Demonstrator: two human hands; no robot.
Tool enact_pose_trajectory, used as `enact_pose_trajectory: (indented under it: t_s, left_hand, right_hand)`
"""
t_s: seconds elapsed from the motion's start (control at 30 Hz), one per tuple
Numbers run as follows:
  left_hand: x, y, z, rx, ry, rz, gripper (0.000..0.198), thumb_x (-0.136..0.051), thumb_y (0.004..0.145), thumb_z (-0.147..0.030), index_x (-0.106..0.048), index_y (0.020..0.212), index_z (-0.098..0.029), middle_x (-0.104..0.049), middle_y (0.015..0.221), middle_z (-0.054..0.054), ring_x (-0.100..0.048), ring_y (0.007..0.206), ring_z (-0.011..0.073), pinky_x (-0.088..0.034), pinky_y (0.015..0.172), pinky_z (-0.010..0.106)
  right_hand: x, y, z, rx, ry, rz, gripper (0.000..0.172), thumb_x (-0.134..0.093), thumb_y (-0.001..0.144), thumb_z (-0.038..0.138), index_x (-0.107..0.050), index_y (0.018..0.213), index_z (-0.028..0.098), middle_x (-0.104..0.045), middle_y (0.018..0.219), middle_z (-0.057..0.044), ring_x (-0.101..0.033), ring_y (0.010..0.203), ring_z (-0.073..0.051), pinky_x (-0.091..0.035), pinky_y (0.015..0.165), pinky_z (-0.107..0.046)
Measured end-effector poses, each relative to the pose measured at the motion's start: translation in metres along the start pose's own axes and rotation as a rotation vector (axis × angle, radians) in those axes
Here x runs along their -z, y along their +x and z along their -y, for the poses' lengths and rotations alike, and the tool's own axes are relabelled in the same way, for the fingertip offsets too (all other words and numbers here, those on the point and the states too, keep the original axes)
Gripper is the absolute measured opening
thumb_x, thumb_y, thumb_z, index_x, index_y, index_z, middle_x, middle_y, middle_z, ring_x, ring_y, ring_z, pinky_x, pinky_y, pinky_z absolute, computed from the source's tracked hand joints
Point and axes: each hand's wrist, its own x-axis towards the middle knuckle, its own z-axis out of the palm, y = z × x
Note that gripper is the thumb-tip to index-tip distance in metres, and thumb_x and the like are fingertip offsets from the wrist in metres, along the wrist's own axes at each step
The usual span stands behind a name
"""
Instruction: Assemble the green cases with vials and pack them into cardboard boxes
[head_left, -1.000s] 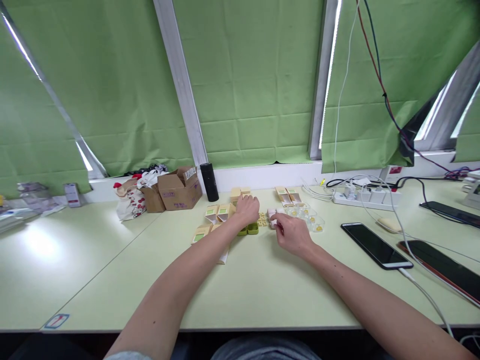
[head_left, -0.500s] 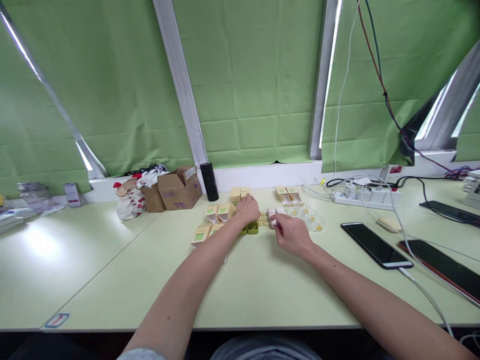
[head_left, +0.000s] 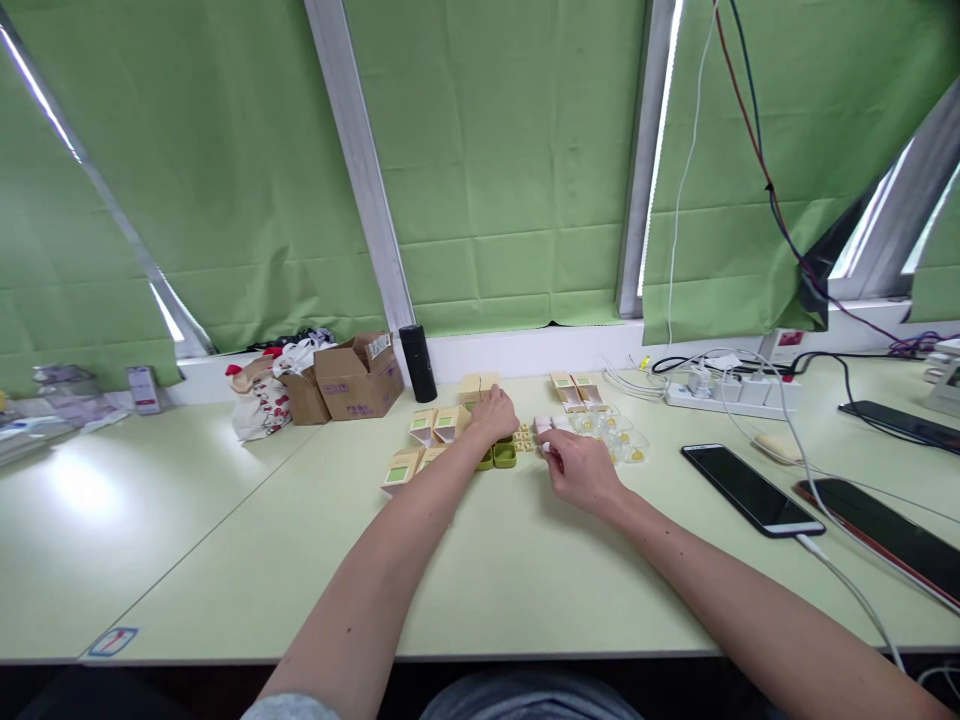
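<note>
My left hand (head_left: 494,413) reaches to the far side of the group, fingers curled down beside the beige boxes (head_left: 471,384) and over small green containers (head_left: 505,456). Its fingertips are partly hidden, and what they grip cannot be made out. My right hand (head_left: 579,464) has thumb and fingers pinched together at the near edge of the pale pink blocks (head_left: 551,424); anything in the pinch is too small to name. Between the hands lie small yellow pieces (head_left: 523,440). Clear plastic pieces with yellow spots (head_left: 622,437) sit right of the pink blocks.
More beige boxes with green labels (head_left: 403,468) stand at the left, and open ones (head_left: 576,391) at the back. Farther left are a cardboard box (head_left: 358,380) and a black cylinder (head_left: 418,364). A phone (head_left: 752,490), cables and a power strip (head_left: 731,397) occupy the right.
My left hand and forearm have shifted very slightly, staying over the same place. The right hand has moved a touch to the left, still pinched by the pink blocks.
</note>
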Motion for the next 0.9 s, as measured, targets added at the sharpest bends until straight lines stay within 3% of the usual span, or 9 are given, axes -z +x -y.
enact_pose_trajectory:
  t_s: [0.3, 0.47, 0.53, 0.67, 0.8, 0.9]
  left_hand:
    - [0.008, -0.004, -0.005, 0.037, -0.057, 0.016, 0.063, -0.060, 0.091, -0.021, -0.051, 0.152, -0.009, -0.038, 0.169, 0.029, -0.063, 0.137, 0.0383, -0.055, 0.106, 0.047]
    - [0.026, -0.015, -0.006, 0.027, -0.131, -0.033, 0.048, -0.058, 0.096, -0.025, -0.061, 0.143, -0.015, -0.027, 0.178, 0.022, -0.072, 0.124, 0.0356, -0.058, 0.101, 0.047]
    - [0.041, -0.020, -0.003, 0.010, -0.166, -0.104, 0.043, -0.052, 0.100, -0.026, -0.064, 0.141, -0.018, -0.033, 0.177, 0.017, -0.070, 0.129, 0.0345, -0.057, 0.104, 0.046]
    - [0.077, -0.035, 0.013, -0.015, -0.251, -0.272, 0.046, -0.039, 0.108, -0.025, -0.062, 0.148, -0.021, -0.067, 0.153, 0.011, -0.066, 0.135, 0.0280, -0.052, 0.111, 0.041]
    - [0.102, -0.060, 0.031, -0.025, -0.372, -0.438, 0.039, -0.042, 0.107, -0.025, -0.072, 0.131, -0.023, -0.082, 0.122, 0.007, -0.075, 0.112, 0.0234, -0.056, 0.100, 0.035]
    - [0.100, -0.085, 0.034, -0.021, -0.393, -0.447, 0.033, -0.048, 0.104, -0.023, -0.077, 0.119, -0.023, -0.084, 0.102, 0.005, -0.077, 0.093, 0.0231, -0.056, 0.087, 0.033]
  right_hand:
    - [0.001, 0.000, 0.003, 0.007, 0.011, 0.016, 0.030, -0.056, 0.093, 0.012, -0.073, 0.115, 0.022, -0.083, 0.106, -0.006, -0.075, 0.086, -0.023, -0.036, 0.064, -0.030]
    - [0.000, -0.001, 0.003, 0.015, 0.014, 0.019, 0.029, -0.056, 0.094, 0.012, -0.073, 0.115, 0.022, -0.083, 0.108, -0.006, -0.076, 0.087, -0.023, -0.036, 0.065, -0.030]
    - [-0.001, -0.001, 0.002, 0.012, 0.011, 0.026, 0.029, -0.057, 0.094, 0.013, -0.073, 0.116, 0.023, -0.083, 0.109, -0.006, -0.076, 0.088, -0.023, -0.036, 0.065, -0.030]
    - [-0.001, -0.001, 0.002, 0.001, 0.018, 0.049, 0.030, -0.057, 0.094, 0.013, -0.073, 0.117, 0.022, -0.083, 0.110, -0.006, -0.075, 0.089, -0.023, -0.037, 0.065, -0.031]
    - [-0.001, -0.001, 0.005, -0.003, 0.032, 0.083, 0.030, -0.055, 0.094, 0.012, -0.074, 0.115, 0.022, -0.082, 0.112, -0.006, -0.074, 0.092, -0.023, -0.039, 0.068, -0.031]
    - [-0.001, -0.002, 0.008, -0.011, 0.032, 0.132, 0.027, -0.057, 0.095, 0.013, -0.076, 0.111, 0.023, -0.082, 0.110, -0.006, -0.074, 0.091, -0.024, -0.040, 0.070, -0.032]
